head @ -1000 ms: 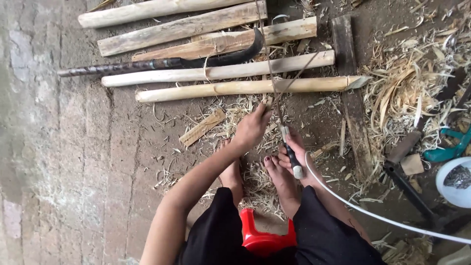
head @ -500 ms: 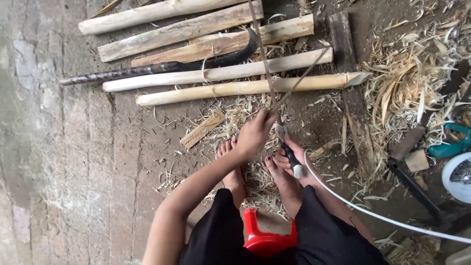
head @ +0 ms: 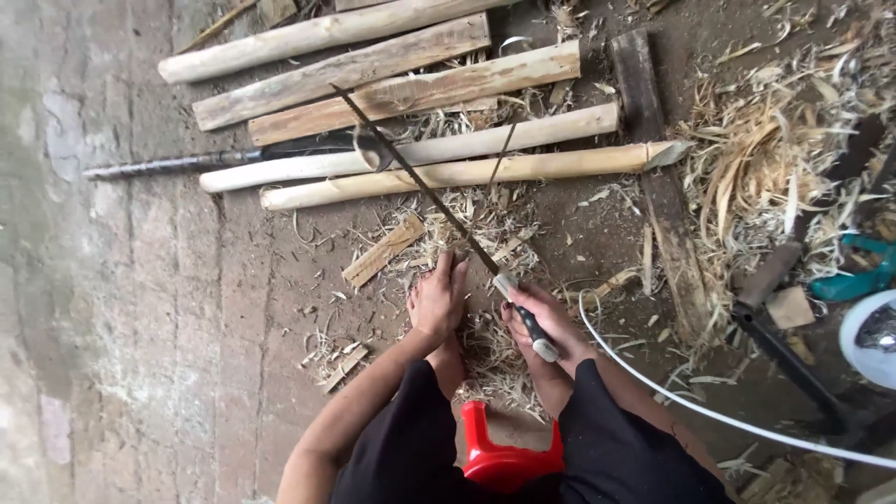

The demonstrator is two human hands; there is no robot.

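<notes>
Metal rod (head: 159, 168): dark and thin, lying on the ground at about 10 o'clock from the hands, its right end running under the poles.
Poles (head: 448, 174): a row of pale peeled wooden poles and split timbers lying side by side at 12 o'clock; the nearest one ends in a cut point at its right end.
Wood chip (head: 381, 252): a flat offcut on the ground at 11 o'clock from the left hand, just beside the shavings.
Left hand (head: 437, 301): palm down, fingers together and stretched forward, resting low over the shavings and the foot; it holds nothing and lies just left of the blade.
Blade (head: 420, 182): long, thin and dark, slanting from the handle up toward 11 o'clock across the two nearest poles.
Right hand (head: 546, 322): closed around the tool's handle (head: 534, 327), which is dark with a pale collar at the blade end.
Stool (head: 509, 459): red plastic, between the knees at 6 o'clock.
Hose (head: 709, 411): white, curving from beside the right hand toward 4 o'clock.
Shavings (head: 756, 177): a thick heap of pale curls at 2 o'clock, with thinner scatter under both hands.
</notes>
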